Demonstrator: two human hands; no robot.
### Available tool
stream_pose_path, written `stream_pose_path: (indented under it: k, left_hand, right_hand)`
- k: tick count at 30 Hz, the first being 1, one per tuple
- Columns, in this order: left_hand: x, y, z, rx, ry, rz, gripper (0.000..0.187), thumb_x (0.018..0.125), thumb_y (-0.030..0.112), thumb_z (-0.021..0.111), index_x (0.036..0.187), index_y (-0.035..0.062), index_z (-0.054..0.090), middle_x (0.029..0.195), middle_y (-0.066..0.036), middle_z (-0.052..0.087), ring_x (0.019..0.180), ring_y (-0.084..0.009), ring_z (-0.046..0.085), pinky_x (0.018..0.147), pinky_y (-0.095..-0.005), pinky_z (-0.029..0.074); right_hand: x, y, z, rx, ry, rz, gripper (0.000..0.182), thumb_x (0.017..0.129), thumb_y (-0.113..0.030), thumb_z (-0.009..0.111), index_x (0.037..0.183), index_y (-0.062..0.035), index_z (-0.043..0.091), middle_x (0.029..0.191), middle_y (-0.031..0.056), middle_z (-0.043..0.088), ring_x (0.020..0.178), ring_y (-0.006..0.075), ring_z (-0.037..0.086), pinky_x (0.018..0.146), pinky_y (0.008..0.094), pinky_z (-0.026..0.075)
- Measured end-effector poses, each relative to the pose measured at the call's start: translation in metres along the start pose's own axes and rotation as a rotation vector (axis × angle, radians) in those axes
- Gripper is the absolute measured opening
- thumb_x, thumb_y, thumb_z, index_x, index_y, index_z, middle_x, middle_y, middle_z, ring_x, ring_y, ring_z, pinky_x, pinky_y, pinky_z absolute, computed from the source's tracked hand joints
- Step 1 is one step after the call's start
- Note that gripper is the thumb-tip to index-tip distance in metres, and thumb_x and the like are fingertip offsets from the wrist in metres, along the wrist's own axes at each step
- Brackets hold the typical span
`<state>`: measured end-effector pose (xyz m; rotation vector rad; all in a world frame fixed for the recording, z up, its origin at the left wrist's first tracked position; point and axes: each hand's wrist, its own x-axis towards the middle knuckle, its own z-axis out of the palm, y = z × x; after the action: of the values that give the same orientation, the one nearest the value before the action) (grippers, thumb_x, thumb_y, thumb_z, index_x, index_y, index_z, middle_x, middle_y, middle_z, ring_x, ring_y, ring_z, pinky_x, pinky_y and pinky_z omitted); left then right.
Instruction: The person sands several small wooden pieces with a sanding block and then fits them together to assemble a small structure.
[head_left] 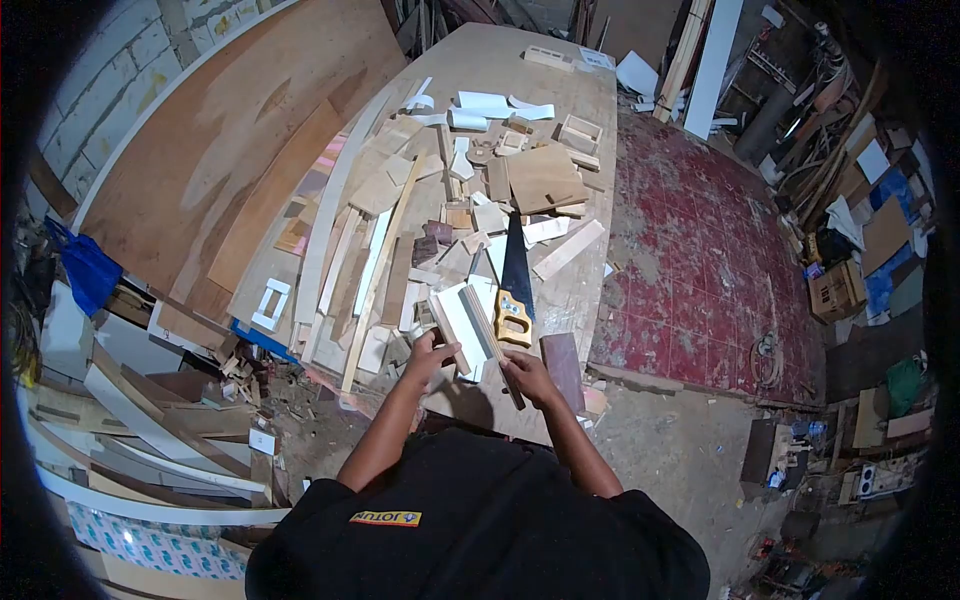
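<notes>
My left hand [430, 358] grips the left side of a pale wooden piece [462, 328] near the table's front edge. On the other side, my right hand [527, 378] closes on a narrow dark-edged wooden strip [484, 322] that lies along the piece's right side. Just beyond my right hand rests a handsaw [515, 270], its yellow handle toward me and its dark blade pointing away. A brownish-purple block [563, 372] lies to the right of my right hand. White sheets lie partly under the held wood.
The wooden table [470, 60] bears a square board [546, 180], small boxes, offcuts and white paper curls [480, 105]. Long strips [385, 270] lie at its left. A large plywood sheet [230, 150] leans further left. Red flooring [690, 250] shows at the right.
</notes>
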<state>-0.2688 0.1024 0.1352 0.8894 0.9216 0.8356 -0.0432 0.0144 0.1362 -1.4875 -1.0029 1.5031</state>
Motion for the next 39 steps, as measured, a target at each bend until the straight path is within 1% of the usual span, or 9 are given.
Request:
stream_pose_path:
  k: [5,8,11,12,18,28,33,35,39]
  left_hand:
    - [0.0,-0.001,-0.014,-0.019,0.047,-0.005,0.033,0.082,0.009,0.07,0.112,0.001,0.058,0.103,-0.008,0.065,0.091,-0.0161,0.064,0.082,-0.031,0.051]
    - [0.004,-0.013,-0.031,0.06,0.189,0.027,0.026,0.083,0.01,0.068,0.106,0.0008,0.058,0.096,-0.007,0.065,0.082,-0.0154,0.064,0.072,-0.0297,0.053]
    - [-0.002,-0.014,-0.043,-0.056,0.28,-0.018,0.025,0.084,0.01,0.067,0.105,0.0004,0.058,0.097,-0.008,0.065,0.083,-0.0155,0.064,0.072,-0.0294,0.053]
    - [-0.002,-0.016,-0.048,-0.053,0.283,-0.025,0.029,0.085,0.01,0.066,0.111,0.0005,0.057,0.1,-0.008,0.064,0.085,-0.0157,0.064,0.073,-0.0301,0.053]
    - [-0.003,-0.026,-0.06,-0.106,0.211,0.007,0.035,0.085,0.009,0.065,0.118,0.001,0.054,0.106,-0.008,0.062,0.092,-0.0164,0.063,0.077,-0.0308,0.053]
    - [-0.01,-0.005,-0.07,-0.194,0.176,0.098,0.038,0.085,0.008,0.065,0.12,0.0011,0.052,0.107,-0.008,0.061,0.096,-0.016,0.061,0.08,-0.0312,0.052]
    - [-0.015,0.002,-0.081,-0.197,0.2,0.093,0.036,0.087,0.007,0.063,0.12,0.0005,0.051,0.108,-0.008,0.06,0.093,-0.0155,0.061,0.077,-0.03,0.052]
    - [-0.013,-0.002,-0.089,-0.178,0.203,0.118,0.041,0.087,0.01,0.063,0.123,-0.0027,0.048,0.114,-0.011,0.06,0.102,-0.0215,0.061,0.091,-0.0362,0.049]
    - [-0.013,-0.005,-0.094,-0.212,0.189,0.17,0.042,0.087,0.009,0.063,0.124,-0.0025,0.047,0.114,-0.012,0.06,0.103,-0.0219,0.061,0.091,-0.0373,0.049]
  right_hand:
    - [-0.001,0.014,0.002,-0.017,0.058,0.018,0.031,0.095,-0.022,0.056,0.12,-0.0037,0.063,0.078,0.0002,0.057,0.065,0.0109,0.055,0.058,0.0291,0.053]
    - [0.0,0.031,0.0,0.029,0.072,-0.008,0.03,0.095,-0.023,0.056,0.115,-0.0026,0.064,0.079,0.001,0.059,0.065,0.0108,0.056,0.058,0.0282,0.052]
    - [-0.002,0.032,-0.002,0.05,0.097,0.094,0.028,0.095,-0.023,0.056,0.112,-0.0015,0.064,0.077,0.0007,0.058,0.065,0.0101,0.057,0.057,0.0269,0.052]
    - [-0.005,0.033,-0.002,0.087,0.114,0.102,0.027,0.095,-0.024,0.055,0.107,-0.0014,0.065,0.075,0.0022,0.059,0.063,0.0111,0.057,0.055,0.0268,0.051]
    - [-0.001,0.032,-0.001,0.181,0.1,0.125,0.026,0.096,-0.027,0.053,0.097,-0.0032,0.064,0.078,0.0036,0.062,0.061,0.012,0.058,0.053,0.0271,0.049]
    - [0.003,0.027,0.002,0.249,0.12,0.096,0.022,0.094,-0.022,0.053,0.106,-0.005,0.062,0.078,0.0039,0.062,0.061,0.013,0.058,0.054,0.0276,0.047]
    - [0.001,0.028,-0.001,0.343,0.066,0.088,0.03,0.089,-0.009,0.046,0.115,-0.0036,0.059,0.084,0.0058,0.062,0.063,0.0148,0.058,0.057,0.0295,0.05]
    - [0.001,0.028,-0.002,0.363,0.071,0.105,0.032,0.087,-0.007,0.044,0.116,-0.0034,0.059,0.085,0.0063,0.062,0.064,0.0154,0.058,0.058,0.03,0.05]
    - [0.002,0.031,-0.004,0.374,0.088,0.128,0.035,0.085,-0.004,0.043,0.116,-0.0031,0.058,0.086,0.0072,0.062,0.066,0.0169,0.059,0.06,0.0306,0.051]
